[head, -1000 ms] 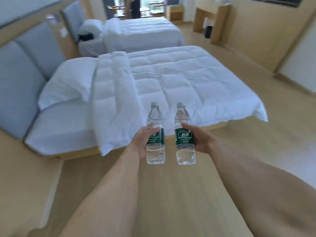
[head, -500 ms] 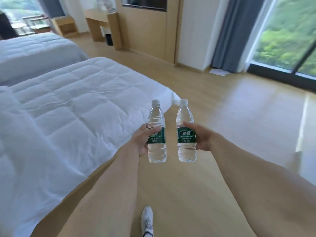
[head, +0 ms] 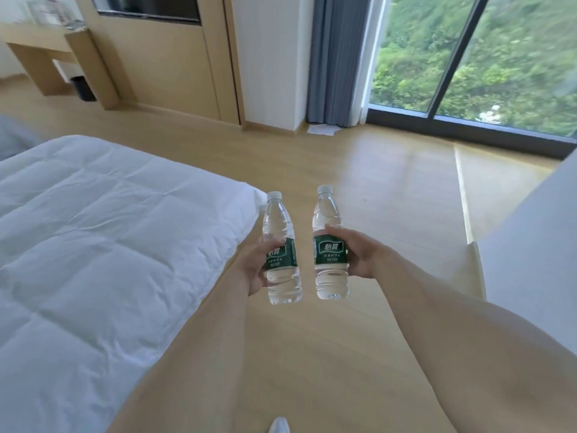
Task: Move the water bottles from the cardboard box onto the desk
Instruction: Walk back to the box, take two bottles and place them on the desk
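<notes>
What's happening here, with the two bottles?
A person is carrying two water bottles upright through a bedroom. The left hand grips the left bottle and the right hand grips the right bottle, both around their green labels. A white bed lies to the left; a wooden desk stands far off.

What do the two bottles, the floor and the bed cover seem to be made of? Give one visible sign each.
Left bottle and right bottle: likely clear glossy plastic; you see through them.
Floor: wood or wood-look laminate, satin; plank seams, soft sheen.
Bed cover: white matte fabric, seemingly padded; stitched squares, creases.
</notes>
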